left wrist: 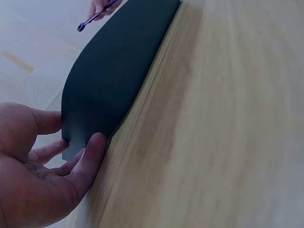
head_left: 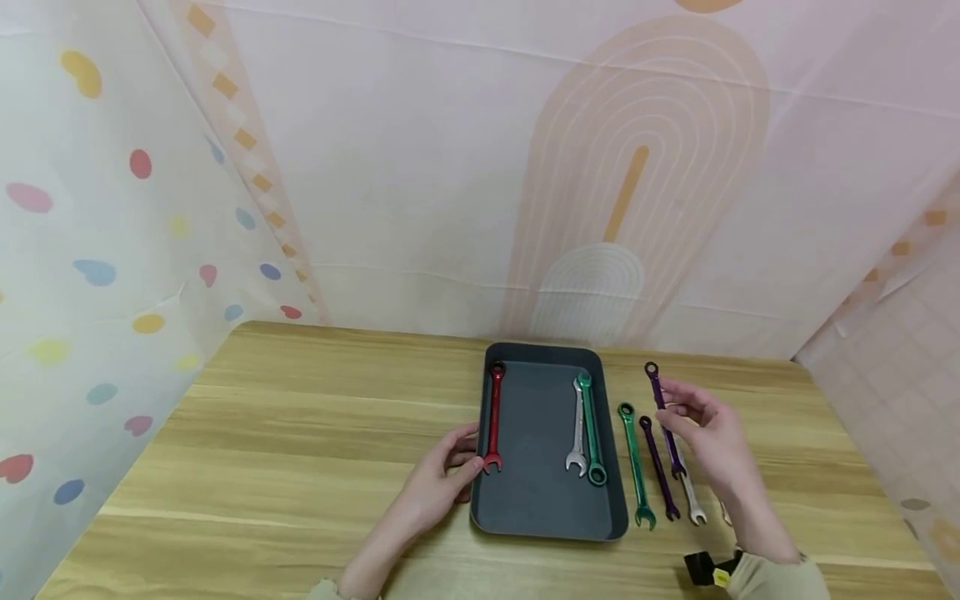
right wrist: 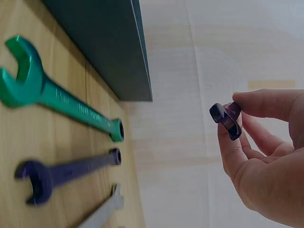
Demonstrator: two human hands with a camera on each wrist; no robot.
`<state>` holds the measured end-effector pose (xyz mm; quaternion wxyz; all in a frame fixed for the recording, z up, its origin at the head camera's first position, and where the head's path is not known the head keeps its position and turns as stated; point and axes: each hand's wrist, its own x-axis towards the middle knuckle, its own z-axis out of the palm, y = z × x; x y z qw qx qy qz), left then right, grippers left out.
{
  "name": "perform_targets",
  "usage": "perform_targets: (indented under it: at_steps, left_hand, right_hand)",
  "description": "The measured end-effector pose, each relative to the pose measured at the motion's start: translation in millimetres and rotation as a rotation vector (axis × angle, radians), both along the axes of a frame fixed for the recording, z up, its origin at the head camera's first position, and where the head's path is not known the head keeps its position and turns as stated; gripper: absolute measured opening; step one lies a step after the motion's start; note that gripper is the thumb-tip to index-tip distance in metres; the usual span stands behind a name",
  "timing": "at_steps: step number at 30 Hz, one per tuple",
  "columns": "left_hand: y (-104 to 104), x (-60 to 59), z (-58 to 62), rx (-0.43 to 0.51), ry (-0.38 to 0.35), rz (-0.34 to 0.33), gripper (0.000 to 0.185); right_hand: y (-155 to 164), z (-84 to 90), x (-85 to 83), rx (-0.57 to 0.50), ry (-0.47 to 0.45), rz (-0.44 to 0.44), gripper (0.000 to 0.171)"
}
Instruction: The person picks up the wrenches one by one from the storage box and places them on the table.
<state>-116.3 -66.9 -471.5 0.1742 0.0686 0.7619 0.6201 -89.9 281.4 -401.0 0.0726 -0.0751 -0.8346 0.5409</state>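
A dark grey tray lies on the wooden table. A red wrench lies along its left side. On its right side are a silver wrench and a green wrench. My left hand rests with relaxed fingers against the tray's left wall, its fingertips close to the red wrench's open end. My right hand hovers right of the tray and pinches a long purple wrench near its middle, lifted off the table. The right wrist view shows that wrench's end between thumb and fingers.
On the table right of the tray lie a green wrench, a shorter purple wrench and a silver wrench, side by side. Patterned cloth walls close in the table at the back and on both sides.
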Motion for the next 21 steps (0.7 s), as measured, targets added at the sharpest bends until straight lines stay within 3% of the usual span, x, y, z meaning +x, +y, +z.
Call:
perform_targets:
  at_steps: [10,21]
  left_hand:
    - [0,-0.7,-1.3,0.001,-0.008,0.001,0.049]
    - [-1,-0.7,0.0,-0.002,-0.008,-0.005,0.049]
  right_hand:
    - [23,-7.6,9.7,0.029,0.056,-0.022,0.042]
    - [53,-13.3,27.9,0.125,0.043,-0.094,0.040]
